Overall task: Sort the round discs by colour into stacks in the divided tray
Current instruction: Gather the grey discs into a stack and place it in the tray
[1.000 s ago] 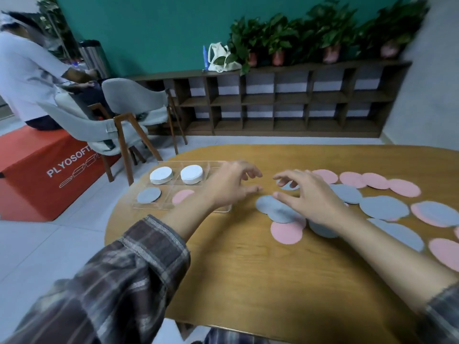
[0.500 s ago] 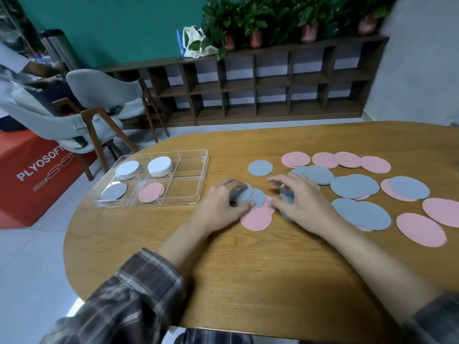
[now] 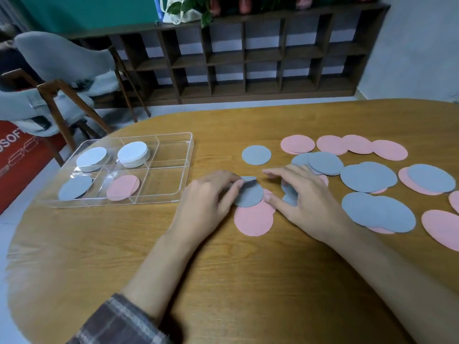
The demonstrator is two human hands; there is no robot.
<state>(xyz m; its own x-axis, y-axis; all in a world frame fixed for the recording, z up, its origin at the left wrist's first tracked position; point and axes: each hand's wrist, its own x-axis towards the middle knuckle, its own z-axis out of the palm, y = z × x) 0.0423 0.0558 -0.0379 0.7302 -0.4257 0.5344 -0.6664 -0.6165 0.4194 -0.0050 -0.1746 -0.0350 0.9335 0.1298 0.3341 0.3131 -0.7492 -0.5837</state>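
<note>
- The left hand (image 3: 211,197) lies low on the tabletop (image 3: 223,281) near its middle. Its fingers are curled, with fingertips and thumb pinching the left rim of a grey disc (image 3: 249,196).
- That grey disc overlaps a pink disc (image 3: 253,220), which lies flat on the side toward the near edge.
- The right hand (image 3: 308,197) arches just beside it, index finger stretched forward and thumb spread. It covers some hidden grey discs (image 3: 288,189), of which only a patch shows. I cannot tell whether it grips them or merely rests over them.
- The two hands are close but apart, with the grey disc between them.
- The divided tray (image 3: 171,152) sits by the tabletop's left edge, well apart from the left hand, with bare wood between them. Bare wood also runs along the near edge under both forearms.
- The tray has six compartments. On the far side stand two white stacks (image 3: 133,151). On the near side are one tray grey disc (image 3: 74,187) and one tray pink disc (image 3: 123,187).
- Loose discs spread toward the right edge:
  - one lone grey disc (image 3: 256,155);
  - a far row of pink discs (image 3: 357,144) in four patches;
  - several overlapping grey and pink ones, where overlaps hide the exact count.
</note>
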